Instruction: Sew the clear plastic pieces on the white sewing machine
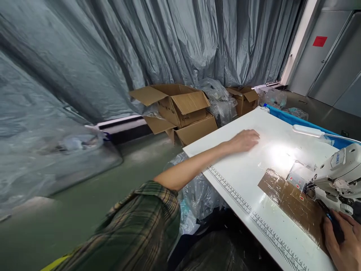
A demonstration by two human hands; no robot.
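My left hand [244, 140] is palm down on the white sewing table [225, 162], arm stretched out. Its fingers look loosely bent and a little blurred, with nothing seen in them. At the lower right, my right hand [342, 237] is closed around black thread snips [335, 226], the dark tip pointing toward the machine. Beneath that hand a brown taped cardboard strip [293, 205] lies on the table. The white sewing machine [341, 169] stands just beyond, its lamp lighting the tabletop. Beside the needle area is a small pale piece with red marks [296, 180].
A printed ruler scale [251, 212] runs along the table's near edge. A white-handled tool [308, 130] lies by the blue trough [299, 118] at the far edge. Open cardboard boxes [183, 107] and clear plastic bags [220, 101] stand before the grey curtain [180, 41].
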